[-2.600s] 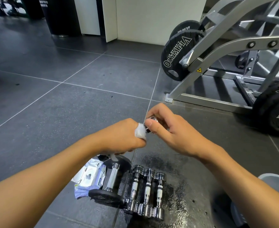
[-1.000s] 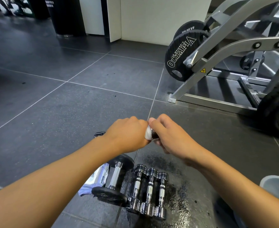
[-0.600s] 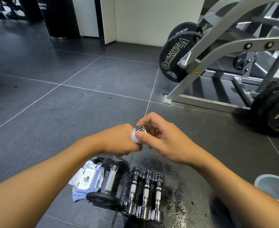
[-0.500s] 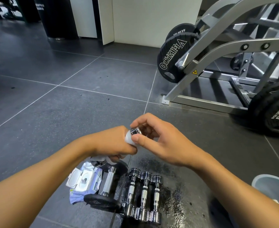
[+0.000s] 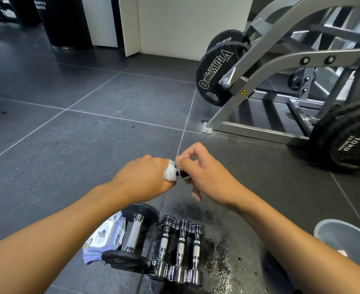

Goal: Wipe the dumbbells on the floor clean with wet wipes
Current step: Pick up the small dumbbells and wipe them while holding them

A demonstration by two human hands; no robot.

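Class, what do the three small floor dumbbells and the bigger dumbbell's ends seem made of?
Three small dumbbells: likely chrome-plated steel; mirror-bright reflections. Bigger dumbbell's ends: matte black, perhaps rubber or coated metal; dull, no glare.

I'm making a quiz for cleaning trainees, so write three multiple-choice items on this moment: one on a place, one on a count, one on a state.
1. Where does the wet wipe pack lie? A. left of the black-headed dumbbell B. on the machine C. on a weight plate
2. How many small chrome dumbbells lie in a row on the floor? A. two B. three C. five
3. The wet wipe is: A. dropped B. gripped by the left hand against the lifted chrome dumbbell in the right hand C. sealed away

A: it lies beside that dumbbell. B: three lie side by side. B: a white wad shows between the hands.
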